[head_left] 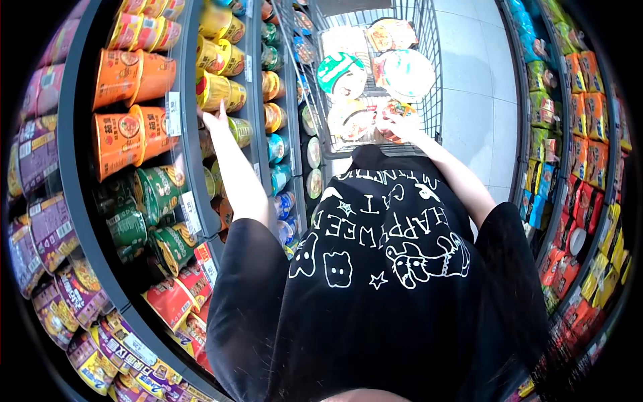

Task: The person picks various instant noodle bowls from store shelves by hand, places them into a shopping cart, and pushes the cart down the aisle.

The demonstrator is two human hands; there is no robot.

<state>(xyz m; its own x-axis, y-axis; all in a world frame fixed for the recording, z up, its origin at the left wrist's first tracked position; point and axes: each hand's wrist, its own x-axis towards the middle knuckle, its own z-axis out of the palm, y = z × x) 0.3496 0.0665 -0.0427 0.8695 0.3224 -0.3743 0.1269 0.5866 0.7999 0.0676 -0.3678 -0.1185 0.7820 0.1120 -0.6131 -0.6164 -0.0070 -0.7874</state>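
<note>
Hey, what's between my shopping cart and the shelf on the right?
Grey floor tiles, bare alongside the shopping cart, as the head view shows.

Orange noodle cups (117,77) are filling a shelf (188,67) at left, with green noodle cups (159,191) lying near them. Purple noodle packs (55,231) are lining part of the far-left shelf (72,87). White price tags (174,114) are marking the shelf edge. Across pale floor tiles (499,120), orange packets (594,110) are sitting near red packets (584,211).

We looked through one head-worn camera, facing forward and steeply down: the black shirt (375,321) filled the near, lower part, the cart (435,87) stood farther ahead, and left shelves (191,127) and right shelves (568,134) curved along our wide, rounded view.
</note>
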